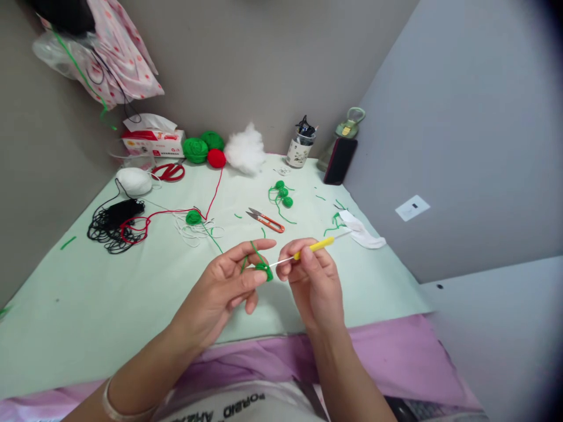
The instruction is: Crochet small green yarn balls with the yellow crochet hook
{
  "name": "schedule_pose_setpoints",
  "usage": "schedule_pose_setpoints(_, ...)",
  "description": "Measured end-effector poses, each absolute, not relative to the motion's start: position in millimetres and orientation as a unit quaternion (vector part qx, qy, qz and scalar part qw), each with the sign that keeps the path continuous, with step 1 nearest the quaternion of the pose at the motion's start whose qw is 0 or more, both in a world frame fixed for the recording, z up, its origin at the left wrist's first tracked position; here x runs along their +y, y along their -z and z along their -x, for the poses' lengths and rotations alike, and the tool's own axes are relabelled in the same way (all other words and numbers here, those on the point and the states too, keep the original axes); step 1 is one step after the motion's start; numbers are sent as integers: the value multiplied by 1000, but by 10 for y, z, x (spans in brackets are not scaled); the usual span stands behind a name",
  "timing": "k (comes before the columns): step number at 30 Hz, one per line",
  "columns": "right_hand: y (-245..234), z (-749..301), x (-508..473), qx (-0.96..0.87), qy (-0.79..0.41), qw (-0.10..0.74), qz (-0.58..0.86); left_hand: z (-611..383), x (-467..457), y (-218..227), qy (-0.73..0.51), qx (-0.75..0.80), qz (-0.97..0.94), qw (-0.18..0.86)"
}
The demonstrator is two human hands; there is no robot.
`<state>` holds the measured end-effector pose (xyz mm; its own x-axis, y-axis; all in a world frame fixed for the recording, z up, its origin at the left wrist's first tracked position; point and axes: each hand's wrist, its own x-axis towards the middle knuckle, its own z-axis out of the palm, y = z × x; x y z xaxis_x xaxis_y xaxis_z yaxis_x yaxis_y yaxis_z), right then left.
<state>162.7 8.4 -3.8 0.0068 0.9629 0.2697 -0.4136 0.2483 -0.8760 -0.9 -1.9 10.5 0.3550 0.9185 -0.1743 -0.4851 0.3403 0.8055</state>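
Between the thumb and fingers of my left hand [231,278] is a small green crochet piece [264,270]. Green yarn [258,253] loops over the raised index finger of that hand. My right hand [314,278] is closed around the yellow handle of a crochet hook [314,248]. The hook's thin metal shaft points left, and its tip meets the green piece; whether it passes through a stitch is too small to tell. From the left hand a green strand runs back toward a small green yarn ball [193,217] on the table.
Orange thread snips [265,221] lie just beyond my hands. Several small green balls [284,192] sit behind them. A black yarn bundle [116,223] is at left; red scissors [169,172], white stuffing [246,149], a pen jar [301,147] and a phone [340,161] stand or lie further back.
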Motion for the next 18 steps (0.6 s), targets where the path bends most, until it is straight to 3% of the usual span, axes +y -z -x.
schedule_pose_setpoints(5, 99, -1549, 10, -558, -406, 648, 322, -47, -36, -97, -507, 384, -376, 674)
schedule_pose_setpoints(14, 150, -1564, 82, -462, -515, 644, 327, -35, -35, -177, -504, 363, -346, 703)
schedule_pose_setpoints(18, 139, -1533, 63, -484, -482, 649, 336, -51, -34, -170, -516, 371, -348, 689)
